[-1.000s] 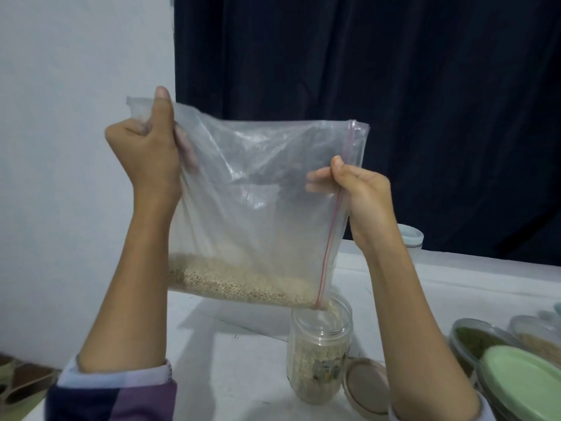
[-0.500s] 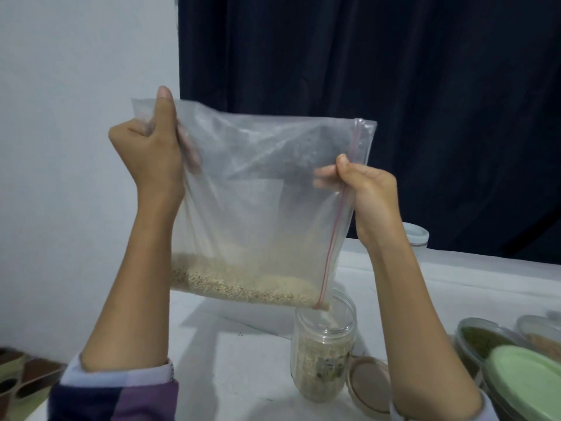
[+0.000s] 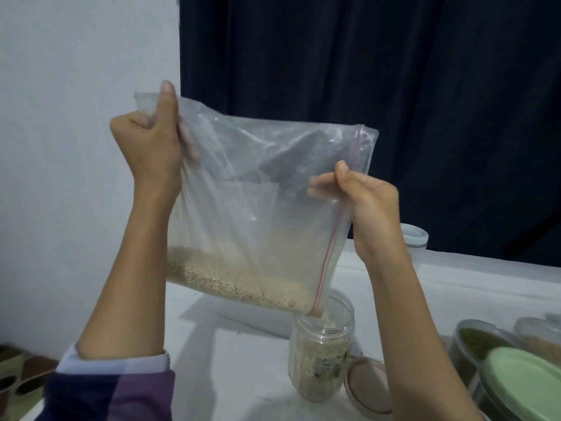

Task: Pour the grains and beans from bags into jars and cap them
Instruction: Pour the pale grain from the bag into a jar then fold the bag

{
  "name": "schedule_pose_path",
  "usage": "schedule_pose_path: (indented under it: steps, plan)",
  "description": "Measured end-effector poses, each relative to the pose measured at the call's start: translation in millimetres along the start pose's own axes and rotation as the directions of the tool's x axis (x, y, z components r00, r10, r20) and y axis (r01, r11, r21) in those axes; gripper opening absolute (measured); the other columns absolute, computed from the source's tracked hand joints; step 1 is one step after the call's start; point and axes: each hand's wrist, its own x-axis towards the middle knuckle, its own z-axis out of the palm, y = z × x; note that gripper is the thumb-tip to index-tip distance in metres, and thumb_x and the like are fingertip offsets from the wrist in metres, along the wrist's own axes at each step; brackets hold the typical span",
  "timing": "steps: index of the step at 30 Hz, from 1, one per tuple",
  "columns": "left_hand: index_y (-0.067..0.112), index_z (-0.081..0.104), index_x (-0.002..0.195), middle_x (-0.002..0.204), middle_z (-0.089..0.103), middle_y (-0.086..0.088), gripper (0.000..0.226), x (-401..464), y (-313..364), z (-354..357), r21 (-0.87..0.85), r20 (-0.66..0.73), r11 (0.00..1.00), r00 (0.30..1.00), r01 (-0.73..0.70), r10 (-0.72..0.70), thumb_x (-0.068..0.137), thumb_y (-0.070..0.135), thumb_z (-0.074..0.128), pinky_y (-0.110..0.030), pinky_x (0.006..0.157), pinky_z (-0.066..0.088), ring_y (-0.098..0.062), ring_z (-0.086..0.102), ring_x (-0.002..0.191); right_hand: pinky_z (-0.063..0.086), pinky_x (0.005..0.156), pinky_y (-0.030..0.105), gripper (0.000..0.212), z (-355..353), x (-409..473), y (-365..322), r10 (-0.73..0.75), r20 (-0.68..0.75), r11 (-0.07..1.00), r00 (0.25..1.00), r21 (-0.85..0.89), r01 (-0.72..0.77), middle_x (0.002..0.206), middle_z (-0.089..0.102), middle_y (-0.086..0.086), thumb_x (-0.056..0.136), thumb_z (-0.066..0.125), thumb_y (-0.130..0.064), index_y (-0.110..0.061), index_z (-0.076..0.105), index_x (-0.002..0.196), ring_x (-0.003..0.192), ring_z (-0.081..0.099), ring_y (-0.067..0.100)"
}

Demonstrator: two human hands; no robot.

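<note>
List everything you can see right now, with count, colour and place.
bag: 1, clear with red zip strip, held tilted above the jar
grains: pale beige, in the bag's low edge, spilling into the jar
jar: 1, clear, partly filled, on the table
lid: 1, tan, flat beside the jar
containers: several, clear, at right, one with a green lid
table: white
curtain: dark
left hand: grip on bag's corner
right hand: grip at zip edge

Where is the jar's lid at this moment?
In the head view, the lid lies on the white table, lower right of centre, just right of the open jar.
</note>
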Motion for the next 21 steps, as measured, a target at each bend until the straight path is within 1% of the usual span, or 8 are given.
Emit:
schedule_pose_path:
  steps: [3,6,8,10,14,17,19,21]
  plan:
    - [0.024,0.024,0.034,0.033,0.024,0.015,0.068,-3,3,3,-0.005,-0.021,1.0,1.0,-0.015,0.014,0.091,0.032,0.06,-0.017,0.041,0.023,-0.001,0.025,0.035,0.043,0.105,0.043,0.029,-1,-1,0,-0.026,-0.052,1.0,0.998,-0.001,0.026,0.079,0.075,0.004,0.096,0.055,-0.022,-0.009,0.074,0.077,0.086,0.071,0.018]
    - [0.025,0.022,0.043,0.032,0.024,0.015,0.062,-4,4,6,0.0,-0.029,1.0,0.999,-0.03,0.03,0.092,0.03,0.06,-0.016,0.042,0.023,-0.001,0.024,0.034,0.042,0.106,0.042,0.03,0,-3,1,-0.007,-0.025,1.0,1.0,-0.006,0.007,0.08,0.075,0.004,0.096,0.054,-0.023,-0.009,0.074,0.078,0.088,0.071,0.018]
    - [0.026,0.024,0.035,0.031,0.024,0.016,0.067,-2,5,7,-0.015,-0.025,0.999,0.999,-0.038,0.037,0.093,0.029,0.059,-0.014,0.042,0.023,-0.001,0.025,0.034,0.044,0.105,0.041,0.029,-1,-3,1,-0.02,-0.061,1.0,0.998,0.014,0.021,0.081,0.075,0.003,0.096,0.055,-0.021,-0.009,0.074,0.077,0.087,0.071,0.017]
    - [0.025,0.026,0.031,0.032,0.025,0.017,0.07,-1,4,9,-0.013,0.007,0.998,0.998,-0.058,0.058,0.093,0.029,0.059,-0.014,0.042,0.023,0.0,0.025,0.034,0.043,0.105,0.042,0.03,-1,-3,0,-0.018,-0.047,1.0,0.999,0.014,0.019,0.081,0.075,0.003,0.096,0.055,-0.022,-0.01,0.074,0.077,0.087,0.071,0.017]
    - [0.028,0.026,0.034,0.032,0.027,0.017,0.066,-1,6,13,0.002,0.013,0.995,0.995,-0.099,0.099,0.092,0.03,0.058,-0.014,0.042,0.023,0.001,0.026,0.034,0.046,0.103,0.039,0.029,-2,-1,0,-0.012,-0.089,1.0,0.996,0.027,0.015,0.082,0.075,0.003,0.096,0.055,-0.021,-0.008,0.073,0.078,0.087,0.071,0.016]
    - [0.025,0.026,0.042,0.032,0.028,0.017,0.06,-1,4,14,0.009,-0.002,0.994,0.994,-0.11,0.11,0.092,0.031,0.059,-0.016,0.042,0.025,0.001,0.028,0.034,0.046,0.103,0.041,0.029,-1,0,-1,0.003,-0.02,1.0,1.0,-0.006,-0.003,0.082,0.075,0.004,0.096,0.055,-0.022,-0.007,0.074,0.079,0.087,0.071,0.016]
    - [0.023,0.025,0.043,0.034,0.028,0.016,0.06,-1,2,15,0.009,-0.006,0.993,0.993,-0.114,0.114,0.09,0.035,0.06,-0.021,0.042,0.027,0.0,0.028,0.036,0.046,0.103,0.039,0.029,-2,0,-1,-0.01,-0.067,1.0,0.998,0.003,0.01,0.082,0.075,0.004,0.096,0.055,-0.02,-0.005,0.073,0.079,0.086,0.071,0.015]
    - [0.023,0.024,0.043,0.033,0.027,0.016,0.06,-1,1,15,0.008,-0.016,0.994,0.994,-0.113,0.113,0.089,0.036,0.06,-0.02,0.042,0.026,-0.001,0.027,0.036,0.046,0.103,0.039,0.03,-4,-1,-1,-0.013,-0.078,1.0,0.997,-0.008,0.012,0.082,0.075,0.004,0.097,0.054,-0.021,-0.006,0.073,0.08,0.085,0.071,0.014]
